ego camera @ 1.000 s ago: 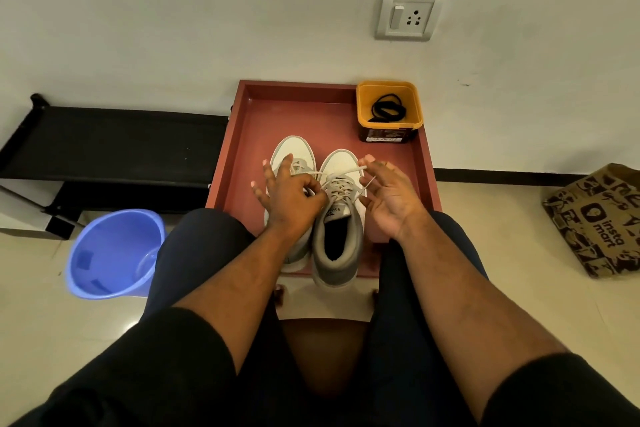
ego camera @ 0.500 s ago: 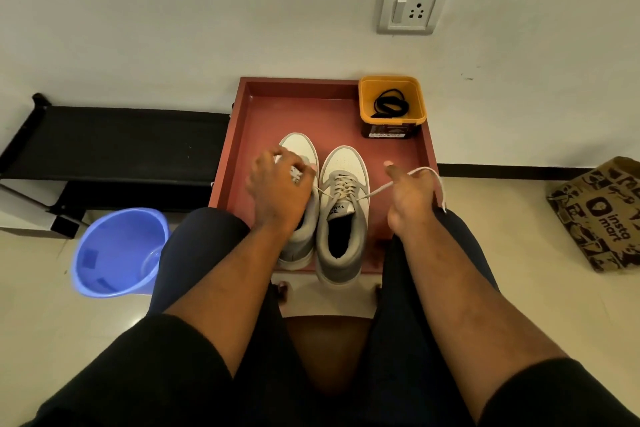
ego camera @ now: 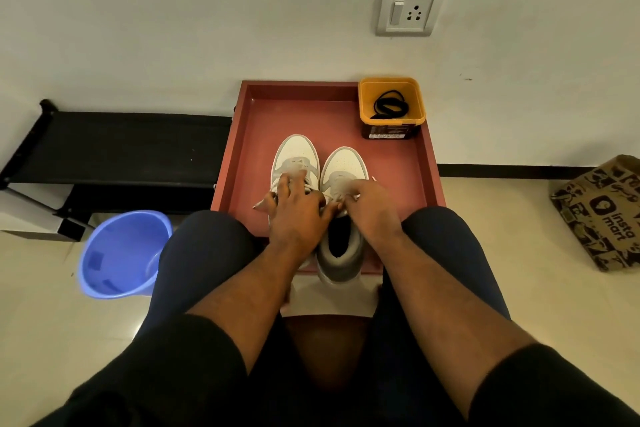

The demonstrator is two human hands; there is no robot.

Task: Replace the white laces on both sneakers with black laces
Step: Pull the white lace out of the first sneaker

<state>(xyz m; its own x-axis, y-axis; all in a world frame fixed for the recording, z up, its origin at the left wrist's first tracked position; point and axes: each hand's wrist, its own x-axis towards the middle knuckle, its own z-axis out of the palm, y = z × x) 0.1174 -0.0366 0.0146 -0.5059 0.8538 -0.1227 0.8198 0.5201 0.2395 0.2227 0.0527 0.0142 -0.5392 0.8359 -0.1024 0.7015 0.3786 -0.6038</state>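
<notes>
Side by side on the red tray point(ego camera: 304, 114), the two sneakers lie with their long axes running away from the person, toes toward the wall and heels toward the knees; the left sneaker point(ego camera: 296, 156) sits a little farther forward than the right sneaker point(ego camera: 343, 166), whose grey heel overhangs the tray's near edge. Both forearms reach straight forward between the knees and meet over the lacing. The left hand point(ego camera: 298, 211) lies palm down across the left sneaker's tongue, fingers spread and loosely bent, fingertips touching the white laces point(ego camera: 304, 184); whether it actually grips a lace cannot be told. The right hand point(ego camera: 367, 204) is over the right sneaker's eyelets, fingers curled inward and seemingly pinching a lace there, though blur hides the contact. In the tray's far right corner stands a yellow tub point(ego camera: 391, 85) holding the coiled black laces point(ego camera: 389, 106), well apart from the shoes. A blue bucket point(ego camera: 121, 253) stands on the floor to the left, a printed paper bag point(ego camera: 602, 211) to the right
</notes>
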